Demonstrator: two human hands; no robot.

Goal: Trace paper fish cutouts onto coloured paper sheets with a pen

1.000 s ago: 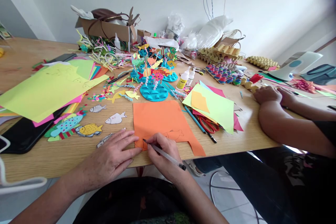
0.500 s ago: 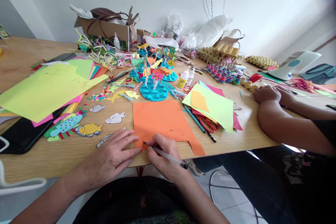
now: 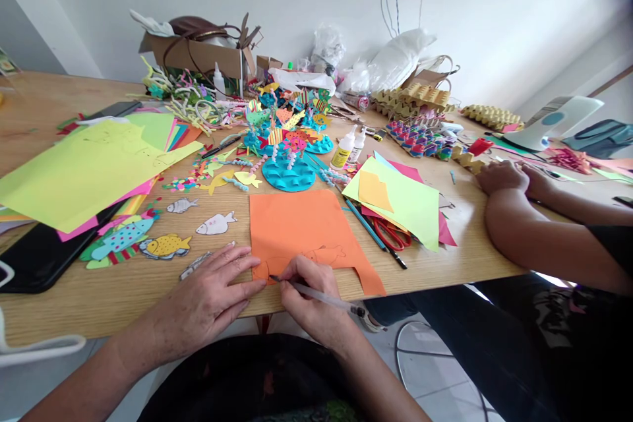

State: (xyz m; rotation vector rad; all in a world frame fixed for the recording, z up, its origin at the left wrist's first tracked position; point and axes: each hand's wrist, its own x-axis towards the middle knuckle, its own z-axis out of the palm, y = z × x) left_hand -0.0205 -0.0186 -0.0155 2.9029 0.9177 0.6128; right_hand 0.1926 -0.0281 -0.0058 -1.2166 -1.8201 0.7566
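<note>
An orange paper sheet (image 3: pixel 301 224) lies at the table's front edge, with a fish outline (image 3: pixel 324 254) drawn in its lower part. My right hand (image 3: pixel 311 297) grips a clear pen (image 3: pixel 321 297), its tip on the sheet's lower left beside a curved line. My left hand (image 3: pixel 212 290) rests flat with spread fingers, the fingertips on the sheet's left edge. Under its upper side a grey paper fish (image 3: pixel 194 265) is partly hidden. A white paper fish (image 3: pixel 216 223) and a yellow spotted fish (image 3: pixel 168 245) lie further left.
Yellow-green paper (image 3: pixel 93 171) covers a stack on the left, near a black phone (image 3: pixel 34 257). Blue bases with paper fish (image 3: pixel 289 173), glue bottles (image 3: pixel 343 148), more paper (image 3: pixel 410 204) and red scissors (image 3: pixel 393 236) stand or lie beyond. Another person's arms (image 3: pixel 529 211) rest at right.
My right hand has shifted slightly right, and the pen's rear end has swung a little to the right. My left hand has stayed almost in place.
</note>
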